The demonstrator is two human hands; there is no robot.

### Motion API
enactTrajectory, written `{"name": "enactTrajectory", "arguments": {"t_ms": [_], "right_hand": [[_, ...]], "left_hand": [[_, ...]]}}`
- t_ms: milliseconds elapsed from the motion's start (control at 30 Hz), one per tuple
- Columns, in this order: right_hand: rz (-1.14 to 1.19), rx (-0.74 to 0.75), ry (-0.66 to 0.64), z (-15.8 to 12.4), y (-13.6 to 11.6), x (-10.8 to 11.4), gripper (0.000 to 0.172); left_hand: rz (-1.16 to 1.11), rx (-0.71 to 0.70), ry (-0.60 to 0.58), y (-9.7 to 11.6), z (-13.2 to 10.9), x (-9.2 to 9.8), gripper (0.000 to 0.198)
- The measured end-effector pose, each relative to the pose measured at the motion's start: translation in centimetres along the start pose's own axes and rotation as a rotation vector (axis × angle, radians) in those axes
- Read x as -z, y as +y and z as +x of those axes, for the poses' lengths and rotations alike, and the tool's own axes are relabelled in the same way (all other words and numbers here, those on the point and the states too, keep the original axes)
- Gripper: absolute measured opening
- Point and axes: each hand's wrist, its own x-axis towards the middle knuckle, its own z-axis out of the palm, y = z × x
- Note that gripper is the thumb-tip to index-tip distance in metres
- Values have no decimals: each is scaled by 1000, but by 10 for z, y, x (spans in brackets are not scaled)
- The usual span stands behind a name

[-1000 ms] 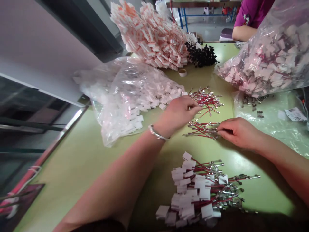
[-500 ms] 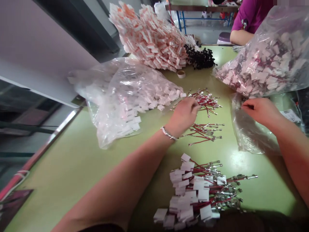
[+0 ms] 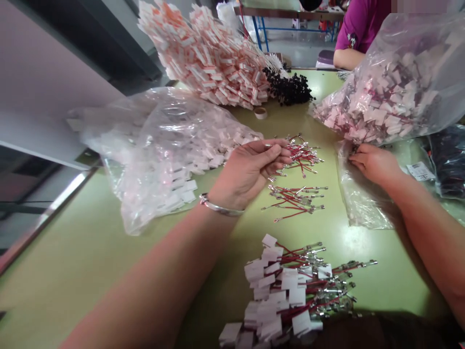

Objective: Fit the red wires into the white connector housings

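My left hand (image 3: 250,167) is turned partly palm up, its thumb pressed toward the fingers beside a heap of short red wires (image 3: 303,155) with metal terminals. A small shiny bit shows at its index finger; what it belongs to is unclear. My right hand (image 3: 374,162) has its fingertips pinched at the mouth of a clear plastic bag (image 3: 366,208) lying flat; whatever is in the pinch is hidden. Between my forearms lies a smaller spread of red wires (image 3: 300,198). Closest to me is a pile of red wires with white tabs (image 3: 269,291).
A clear bag of white pieces (image 3: 160,145) lies at left. Behind stand bundled white-and-orange pieces (image 3: 218,63), black-tipped pieces (image 3: 290,87) and a tape roll (image 3: 260,113). A large filled bag (image 3: 392,97) is at right, with a person in a purple sleeve (image 3: 350,29) beyond.
My left hand has rolled from back-up to partly palm-up and drawn slightly left, off the wire heap. My right fingers have bent in at the bag's mouth. The whole view has shifted slightly.
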Motion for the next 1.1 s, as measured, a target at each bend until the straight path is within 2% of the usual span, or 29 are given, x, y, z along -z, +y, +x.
{"name": "enactTrajectory", "arguments": {"t_ms": [100,167,267,367,500,600,733,900,1100], "right_hand": [[-27,24,28,1,-4,1,21],[11,-25,74,2,-12,5,18],[187,-119,109,0,-36,16,18],[415,-64,117,-6,-68,25,17],[581,-10,207,-13,-95,24,17],[627,27,222,-14,-98,17,18],[623,99,134,-13,-97,14,18],[696,-34,193,-14,-95,14,17],[642,98,133,-15,-96,12,16]], "left_hand": [[34,-57,-4,-3,0,0,15],[118,-126,-16,-7,-2,-1,16],[346,-199,-93,-13,-6,-7,18],[560,-231,-182,-17,-13,-15,21],[681,-312,-294,-19,-22,-24,21],[724,-321,-379,-21,-24,-27,24],[721,-310,-395,-25,-24,-29,29],[677,-270,-385,-26,-22,-27,23],[696,-284,-394,-25,-23,-27,27]]}}
